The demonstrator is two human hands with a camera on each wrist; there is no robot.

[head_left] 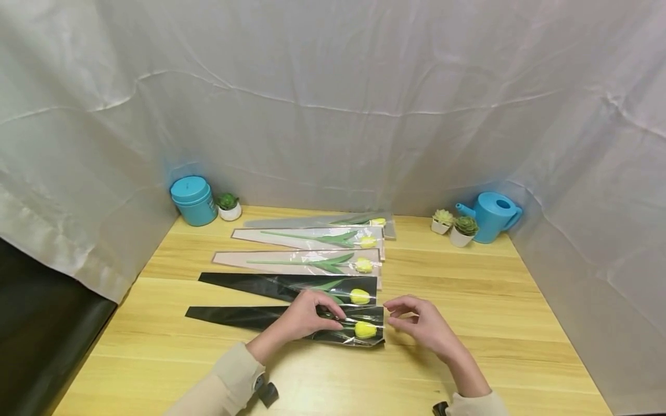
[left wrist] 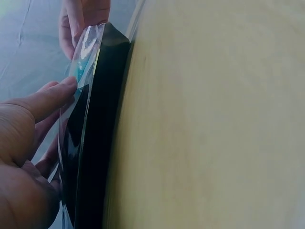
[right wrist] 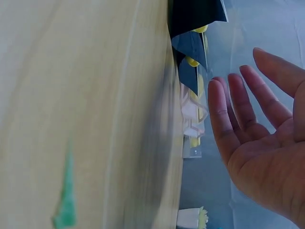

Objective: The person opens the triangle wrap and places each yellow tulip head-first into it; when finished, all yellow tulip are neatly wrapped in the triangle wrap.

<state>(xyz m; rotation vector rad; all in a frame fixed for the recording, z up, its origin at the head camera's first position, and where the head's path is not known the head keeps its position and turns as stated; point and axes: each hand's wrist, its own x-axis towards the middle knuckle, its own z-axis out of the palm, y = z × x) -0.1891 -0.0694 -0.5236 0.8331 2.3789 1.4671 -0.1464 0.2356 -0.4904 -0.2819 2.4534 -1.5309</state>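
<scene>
A black-backed flower sleeve with a clear front (head_left: pixel 234 315) lies nearest on the table, a yellow tulip (head_left: pixel 366 330) inside at its wide right end. My left hand (head_left: pixel 304 318) lies over this sleeve, thumb and fingertips closing together on the film around the stem just below the bloom. In the left wrist view the thumb (left wrist: pixel 52 98) touches the clear film, and the other fingers are partly hidden. Just right of the sleeve's wide end, my right hand (head_left: pixel 424 323) hovers empty with loosely bent fingers; the right wrist view shows them spread apart.
Beyond lie a second black tulip sleeve (head_left: pixel 234 282), two pale-bordered ones (head_left: pixel 229 258) (head_left: pixel 244 234) and a grey one (head_left: pixel 281 222). A blue canister (head_left: pixel 193 202) and potted succulent (head_left: pixel 229 209) stand back left. Two small succulents (head_left: pixel 462 232) and a blue watering can (head_left: pixel 491 218) stand back right.
</scene>
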